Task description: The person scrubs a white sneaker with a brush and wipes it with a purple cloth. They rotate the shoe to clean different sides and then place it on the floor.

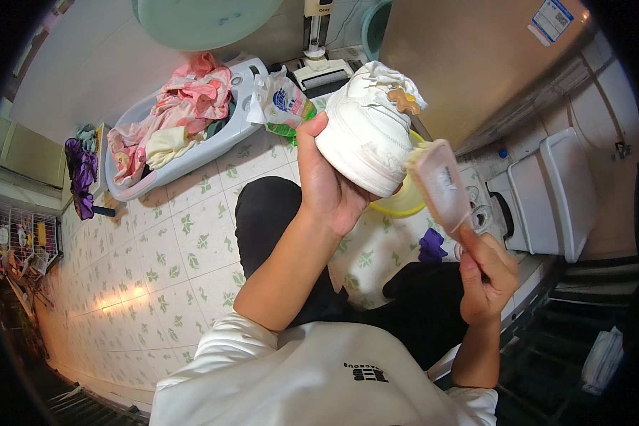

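A white sneaker [370,128] with a brown bear-shaped charm [403,101] is held up in my left hand [333,186], its thick sole edge turned toward me. My right hand [487,274] grips the handle of a pale pink scrubbing brush [441,181]. The brush's light bristles are at the right side of the sole; whether they touch it I cannot tell. Below the shoe, partly hidden by it, a yellow-rimmed basin [404,209] stands on the tiled floor. A purple cloth [432,246] lies between the basin and my right hand.
Pink clothes fill a pale blue baby bathtub [213,144] at the upper left, beside a plastic detergent bag [285,104]. A floor-cleaning machine [322,69] stands behind the shoe. On the right are a white lidded bin [543,197] and another pair of shoes [479,213].
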A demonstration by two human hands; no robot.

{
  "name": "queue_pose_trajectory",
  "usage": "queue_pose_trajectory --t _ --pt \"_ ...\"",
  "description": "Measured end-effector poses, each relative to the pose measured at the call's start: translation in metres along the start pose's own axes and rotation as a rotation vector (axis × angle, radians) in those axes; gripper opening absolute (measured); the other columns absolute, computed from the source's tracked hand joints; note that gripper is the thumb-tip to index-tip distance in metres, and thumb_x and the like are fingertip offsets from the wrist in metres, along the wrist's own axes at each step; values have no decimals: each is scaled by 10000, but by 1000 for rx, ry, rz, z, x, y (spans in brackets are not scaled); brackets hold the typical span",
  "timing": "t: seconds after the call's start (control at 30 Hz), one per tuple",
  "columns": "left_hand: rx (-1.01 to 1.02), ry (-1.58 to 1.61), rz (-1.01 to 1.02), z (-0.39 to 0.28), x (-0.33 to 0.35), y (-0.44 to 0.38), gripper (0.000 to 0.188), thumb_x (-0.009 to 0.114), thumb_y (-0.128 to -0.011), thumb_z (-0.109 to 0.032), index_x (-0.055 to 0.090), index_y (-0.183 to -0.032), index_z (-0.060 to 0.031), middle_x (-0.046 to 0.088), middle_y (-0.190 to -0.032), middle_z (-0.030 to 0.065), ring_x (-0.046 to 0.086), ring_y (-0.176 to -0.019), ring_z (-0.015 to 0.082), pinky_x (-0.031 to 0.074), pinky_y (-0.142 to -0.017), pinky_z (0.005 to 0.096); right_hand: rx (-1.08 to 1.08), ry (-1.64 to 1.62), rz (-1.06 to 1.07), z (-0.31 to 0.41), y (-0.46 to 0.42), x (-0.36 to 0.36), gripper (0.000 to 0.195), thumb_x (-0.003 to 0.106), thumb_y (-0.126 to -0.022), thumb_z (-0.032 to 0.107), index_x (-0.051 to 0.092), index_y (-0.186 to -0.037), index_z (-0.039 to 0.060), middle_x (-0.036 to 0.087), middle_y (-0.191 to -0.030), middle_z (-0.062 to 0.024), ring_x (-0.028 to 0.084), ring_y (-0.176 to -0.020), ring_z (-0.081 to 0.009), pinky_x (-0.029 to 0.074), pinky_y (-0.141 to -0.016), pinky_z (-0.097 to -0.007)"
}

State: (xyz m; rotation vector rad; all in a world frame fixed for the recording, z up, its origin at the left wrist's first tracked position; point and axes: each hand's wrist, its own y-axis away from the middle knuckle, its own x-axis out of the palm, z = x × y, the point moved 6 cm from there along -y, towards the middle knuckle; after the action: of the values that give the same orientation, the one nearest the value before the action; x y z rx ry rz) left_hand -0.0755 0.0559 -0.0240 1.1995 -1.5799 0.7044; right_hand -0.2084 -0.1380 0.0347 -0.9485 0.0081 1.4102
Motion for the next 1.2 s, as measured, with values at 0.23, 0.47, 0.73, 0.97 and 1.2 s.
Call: queue_pose_trajectory --t 0.23,0.47,0.73,0.97,1.2 --pt "28 -103 -15 0 1 3 751 411 -936 -610 499 -1469 -90 575 -1435 122 558 -1321 300 457 -1085 502 -73 88 67 21 -38 26 440 659 -839 -83 758 -1225 106 453 -652 -63 462 -522 -187 362 -508 -297" --pt "164 -126 -87 0 1 7 702 449 -944 -554 509 -1457 -80 593 -1401 134 593 -1244 334 454 -1082 516 -16 -16 104 17 -42 28 407 621 -866 -89 729 -1244 21 481 -686 -36 419 -587 -139 315 -556 -270" --pt "174 -136 -86 2 2 2 724 482 -940 -552 481 -1476 -66 574 -1435 117 560 -1314 293 442 -1105 464 -39 1 18 5 -33 18 463 623 -847 -101 741 -1254 84 472 -666 -65 423 -543 -163 344 -523 -299" --pt "236 -145 -58 2 2 -3 662 495 -945 -512 524 -1437 -70 614 -1362 123 594 -1244 296 466 -1073 447 -15 76 14 -3 -11 8 456 637 -845 -107 739 -1251 73 419 -637 -60 423 -529 -170 335 -507 -298" --pt "234 -97 -94 -1 -5 -2 674 472 -955 -509 503 -1454 -58 610 -1372 122 586 -1262 296 437 -1106 440 5 -39 30 1 -11 24 402 609 -892 -82 732 -1251 52 627 -768 -99 523 -583 -182 404 -553 -289"
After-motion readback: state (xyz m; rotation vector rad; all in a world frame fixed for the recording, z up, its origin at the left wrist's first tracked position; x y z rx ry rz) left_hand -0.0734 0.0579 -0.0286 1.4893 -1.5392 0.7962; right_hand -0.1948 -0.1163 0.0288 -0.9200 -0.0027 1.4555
